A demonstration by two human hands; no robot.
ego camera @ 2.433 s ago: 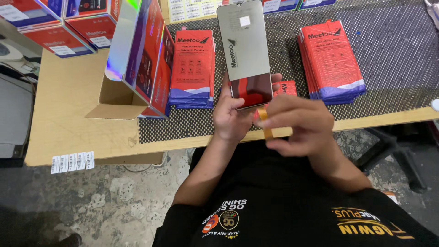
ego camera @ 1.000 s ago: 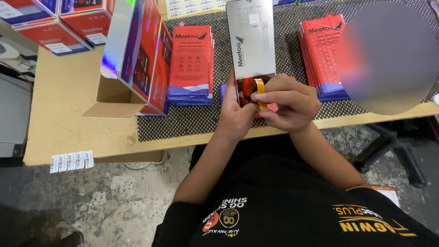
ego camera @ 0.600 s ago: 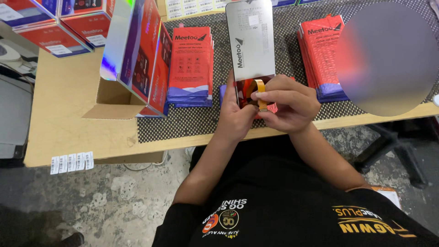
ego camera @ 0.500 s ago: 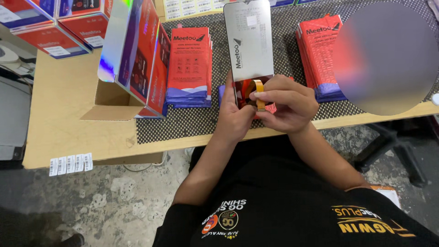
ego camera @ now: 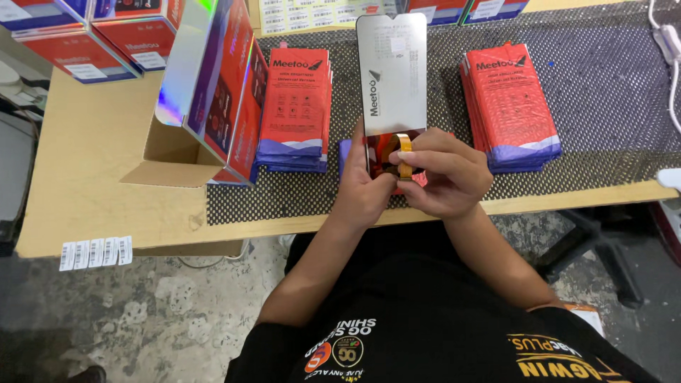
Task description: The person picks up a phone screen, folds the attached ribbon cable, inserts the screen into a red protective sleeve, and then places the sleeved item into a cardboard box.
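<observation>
My left hand point(ego camera: 369, 188) holds the lower end of a flat glossy screen protector sheet point(ego camera: 391, 74), grey above and dark and reflective below, standing upright over the table's front edge. My right hand point(ego camera: 447, 170) is closed beside it, pinching a small orange-yellow tab point(ego camera: 404, 154) against the sheet's lower part. The two hands touch each other. A red packet point(ego camera: 418, 181) lies partly hidden under my hands.
Two stacks of red and purple flat packets point(ego camera: 296, 106) point(ego camera: 512, 103) lie on a black mesh mat point(ego camera: 596, 85). An open shiny carton point(ego camera: 209, 92) stands at the left. Red boxes point(ego camera: 78, 53) sit at the far left, label strips point(ego camera: 96, 252) near the wooden table's point(ego camera: 92, 156) edge.
My right hand has come up from below the table edge and now presses the orange tab onto the sheet. In the last second the hands have barely moved.
</observation>
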